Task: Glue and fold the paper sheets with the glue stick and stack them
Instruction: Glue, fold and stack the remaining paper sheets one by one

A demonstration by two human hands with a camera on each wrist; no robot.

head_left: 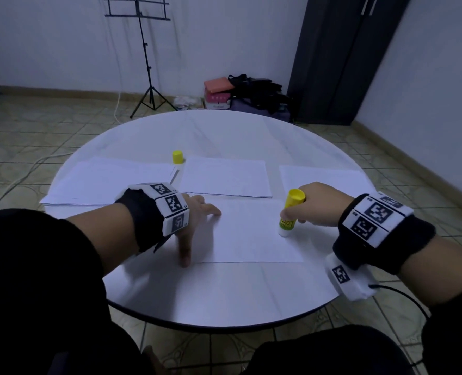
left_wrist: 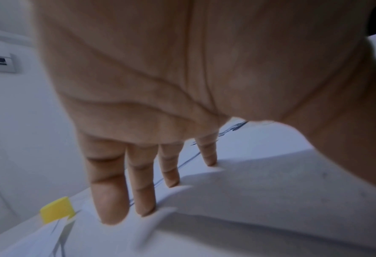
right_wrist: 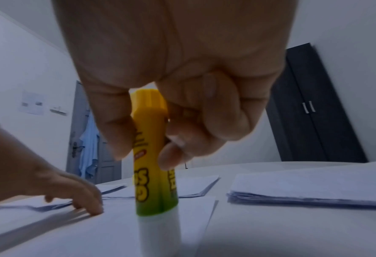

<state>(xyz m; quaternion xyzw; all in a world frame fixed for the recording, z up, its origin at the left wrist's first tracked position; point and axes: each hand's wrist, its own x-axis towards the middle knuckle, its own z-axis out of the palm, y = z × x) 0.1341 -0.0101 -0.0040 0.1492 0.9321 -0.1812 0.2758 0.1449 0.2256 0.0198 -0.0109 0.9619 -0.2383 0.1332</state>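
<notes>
A single white sheet [head_left: 251, 234] lies on the round white table [head_left: 224, 293] in front of me. My right hand [head_left: 305, 209] grips a yellow-green glue stick [head_left: 289, 212], held upright, its white glue end pressed on the sheet's right part [right_wrist: 158, 231]. My left hand [head_left: 197, 217] is spread flat; straight fingers [left_wrist: 142, 196] press the sheet's left edge, the thumb on the table. The yellow cap [head_left: 177, 157] stands at the back between two paper stacks.
Three paper stacks lie behind the sheet: left [head_left: 108, 182], middle [head_left: 224, 177], right [head_left: 324, 177]. A music stand [head_left: 143, 50], bags and boxes [head_left: 240, 93] and a dark wardrobe [head_left: 340, 58] are beyond the table. A cable hangs from my right wrist.
</notes>
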